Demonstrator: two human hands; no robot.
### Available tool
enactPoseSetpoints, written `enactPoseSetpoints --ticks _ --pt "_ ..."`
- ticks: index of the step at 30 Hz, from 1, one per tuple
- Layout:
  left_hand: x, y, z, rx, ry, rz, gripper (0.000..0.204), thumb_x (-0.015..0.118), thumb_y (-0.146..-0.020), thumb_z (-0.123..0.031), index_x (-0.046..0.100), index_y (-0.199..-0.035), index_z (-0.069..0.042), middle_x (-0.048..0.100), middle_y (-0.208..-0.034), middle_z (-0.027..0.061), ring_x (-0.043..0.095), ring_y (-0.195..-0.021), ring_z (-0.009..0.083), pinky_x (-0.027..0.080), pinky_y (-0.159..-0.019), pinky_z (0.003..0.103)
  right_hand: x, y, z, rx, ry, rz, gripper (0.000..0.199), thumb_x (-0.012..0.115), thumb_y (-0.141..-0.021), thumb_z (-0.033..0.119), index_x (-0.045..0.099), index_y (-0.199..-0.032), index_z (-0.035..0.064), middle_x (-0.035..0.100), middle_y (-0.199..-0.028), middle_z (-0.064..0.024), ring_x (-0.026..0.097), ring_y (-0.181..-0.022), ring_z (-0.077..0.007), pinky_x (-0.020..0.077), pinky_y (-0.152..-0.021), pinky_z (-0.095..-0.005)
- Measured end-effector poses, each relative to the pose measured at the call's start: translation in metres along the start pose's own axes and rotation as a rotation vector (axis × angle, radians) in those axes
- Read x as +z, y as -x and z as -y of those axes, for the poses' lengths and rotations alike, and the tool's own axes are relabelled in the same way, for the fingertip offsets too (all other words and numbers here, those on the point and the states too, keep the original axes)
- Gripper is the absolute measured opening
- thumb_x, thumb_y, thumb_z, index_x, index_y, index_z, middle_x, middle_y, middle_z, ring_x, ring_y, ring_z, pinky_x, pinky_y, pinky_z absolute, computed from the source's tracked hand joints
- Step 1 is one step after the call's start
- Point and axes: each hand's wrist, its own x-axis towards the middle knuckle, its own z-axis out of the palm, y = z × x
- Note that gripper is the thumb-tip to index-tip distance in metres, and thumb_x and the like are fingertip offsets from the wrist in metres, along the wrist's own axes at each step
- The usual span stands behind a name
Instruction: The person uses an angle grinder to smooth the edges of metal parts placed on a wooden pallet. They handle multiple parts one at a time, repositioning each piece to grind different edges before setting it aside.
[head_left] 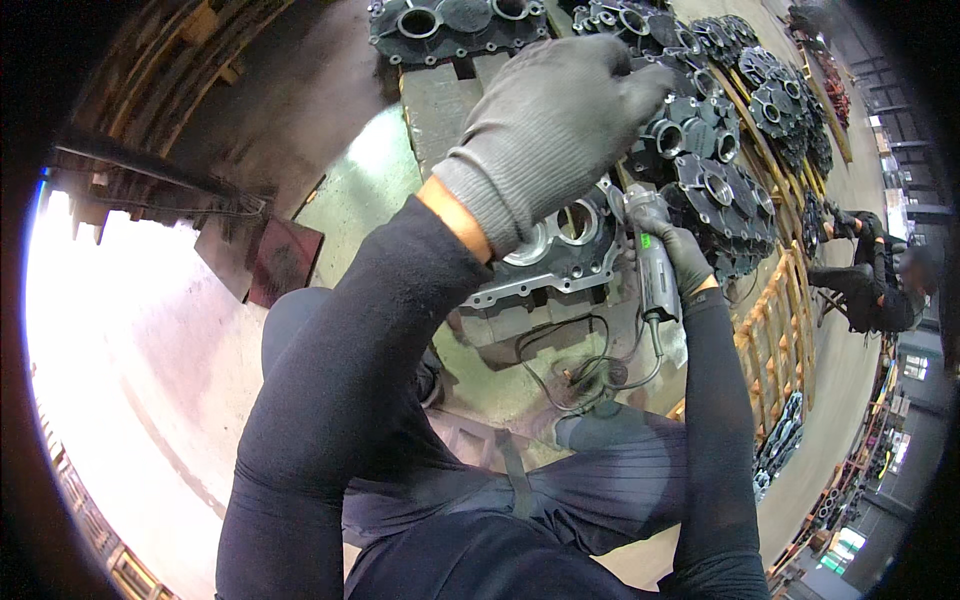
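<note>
My right hand (684, 252), in a grey glove, is wrapped round the body of an angle grinder (655, 285). The grinder's head points away from me, beside the right edge of a dark metal casting (590, 262) with machined round bores. That casting rests on blocks in front of my knees. Large and close, my left hand (555, 125) is raised over the casting and covers its far part. Its gloved fingers look curled in, with the thumb toward the right; what they hold, if anything, is hidden.
The grinder's black cord (610, 378) loops on the floor by my foot. Another casting (455, 25) lies at the far end. Stacked castings (700, 130) and a wooden pallet (775, 345) stand to the right. A seated person (880, 275) is farther right.
</note>
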Motion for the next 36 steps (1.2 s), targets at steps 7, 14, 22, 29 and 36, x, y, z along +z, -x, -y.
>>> enactPoseSetpoints --ticks 7,14,22,29,36 --pt "-0.011 -0.005 0.006 -0.022 -0.056 -0.039 0.056 0.056 -0.107 -0.052 0.079 -0.111 -0.001 0.078 -0.099 0.0230 0.078 -0.102 0.0391 0.059 -0.095 0.049 0.006 -0.024 0.014 0.048 -0.117 0.110 0.039 0.077 -0.097 0.031 0.070 -0.115 -0.0030 0.077 -0.094 -0.0148 0.078 -0.074 -0.0257 0.0657 -0.071 -0.0384" --pt "-0.030 -0.001 0.020 0.100 -0.125 -0.118 0.050 0.056 -0.109 -0.046 0.077 -0.120 -0.002 0.077 -0.113 0.0237 0.077 -0.104 0.0364 0.059 -0.096 0.049 0.054 -0.036 0.037 0.074 -0.095 0.153 0.039 0.070 -0.103 0.032 0.068 -0.119 -0.0036 0.077 -0.095 -0.0152 0.076 -0.071 -0.0251 0.0655 -0.066 -0.0361" --pt "-0.040 -0.008 0.027 0.067 -0.065 -0.186 0.046 0.056 -0.109 -0.041 0.081 -0.108 -0.002 0.078 -0.093 0.0194 0.078 -0.082 0.0338 0.061 -0.080 0.049 0.075 -0.059 0.058 -0.074 0.268 0.174 0.038 0.075 -0.098 0.028 0.070 -0.112 -0.0074 0.077 -0.093 -0.0155 0.078 -0.071 -0.0260 0.0647 -0.064 -0.0375" --pt "-0.103 0.008 0.016 -0.042 0.001 -0.033 0.058 0.048 -0.112 -0.046 0.068 -0.122 0.008 0.073 -0.120 0.0323 0.071 -0.119 0.0434 0.054 -0.106 0.050 0.124 -0.047 0.079 -0.139 0.466 0.286 0.049 0.081 -0.092 0.036 0.072 -0.114 -0.0063 0.077 -0.094 -0.0133 0.076 -0.072 -0.0224 0.0613 -0.067 -0.0347" --pt "-0.112 0.018 0.017 -0.032 0.024 -0.171 0.054 0.049 -0.112 -0.043 0.067 -0.126 0.006 0.074 -0.121 0.0294 0.071 -0.120 0.0422 0.054 -0.106 0.049 0.133 -0.076 0.061 -0.270 0.677 0.305 0.052 0.081 -0.090 0.042 0.074 -0.109 -0.0054 0.076 -0.090 -0.0105 0.072 -0.073 -0.0199 0.0576 -0.068 -0.0348"
